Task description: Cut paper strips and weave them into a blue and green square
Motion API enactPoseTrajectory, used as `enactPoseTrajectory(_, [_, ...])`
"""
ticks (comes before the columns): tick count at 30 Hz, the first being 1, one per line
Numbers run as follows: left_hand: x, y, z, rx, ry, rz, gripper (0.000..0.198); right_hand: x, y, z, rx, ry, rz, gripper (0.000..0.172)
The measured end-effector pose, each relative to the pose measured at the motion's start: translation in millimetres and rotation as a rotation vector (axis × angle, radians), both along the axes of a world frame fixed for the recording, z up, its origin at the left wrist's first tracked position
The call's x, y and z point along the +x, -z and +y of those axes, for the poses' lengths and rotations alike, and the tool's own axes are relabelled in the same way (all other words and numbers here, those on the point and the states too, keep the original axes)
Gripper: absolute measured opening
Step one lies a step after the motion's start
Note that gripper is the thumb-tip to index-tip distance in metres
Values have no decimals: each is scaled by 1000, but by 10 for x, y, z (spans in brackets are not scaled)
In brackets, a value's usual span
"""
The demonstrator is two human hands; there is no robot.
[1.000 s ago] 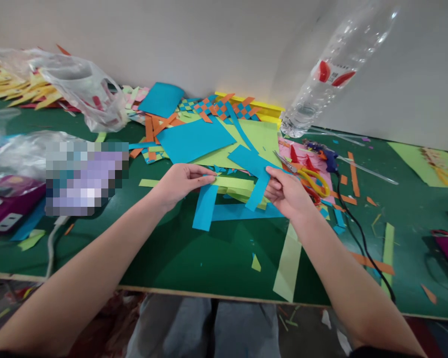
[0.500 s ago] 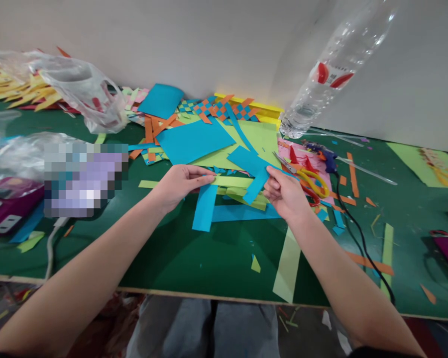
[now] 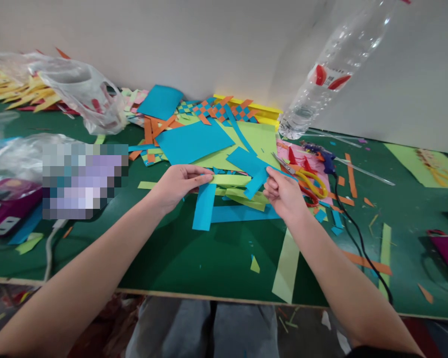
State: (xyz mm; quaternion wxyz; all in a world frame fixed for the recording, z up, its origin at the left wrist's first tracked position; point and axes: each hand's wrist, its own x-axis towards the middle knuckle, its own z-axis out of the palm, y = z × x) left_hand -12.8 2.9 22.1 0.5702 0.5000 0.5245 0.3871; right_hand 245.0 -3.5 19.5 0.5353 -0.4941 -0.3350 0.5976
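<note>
My left hand (image 3: 179,183) pinches the top of a blue paper strip (image 3: 203,208) together with a light green strip (image 3: 231,180) that runs to the right. My right hand (image 3: 283,195) is closed on the upper end of another blue strip (image 3: 254,185) that hangs down across the green strips. Both hands hover just above the green table (image 3: 194,258), with a longer blue strip (image 3: 242,214) lying flat under them.
Blue and green paper sheets (image 3: 194,141) and woven pieces (image 3: 224,109) pile behind the hands. Yellow-handled scissors (image 3: 306,176) and a glue gun (image 3: 323,154) with a black cord lie to the right. A clear plastic bottle (image 3: 328,74) stands at the back; plastic bags (image 3: 82,94) lie left.
My right hand has drawn its blue strip a little to the left and up, closer to the green strips. The left hand has hardly moved.
</note>
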Motion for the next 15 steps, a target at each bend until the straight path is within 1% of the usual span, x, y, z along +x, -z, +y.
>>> enactPoseTrajectory(6, [11,3,-5,-6,-8,0,33,-18,-22,12,8,37,35,45])
enactPoseTrajectory(15, [19,-8,-9,4,-16,-8,33,-5,-23,13,10,44,-4,48])
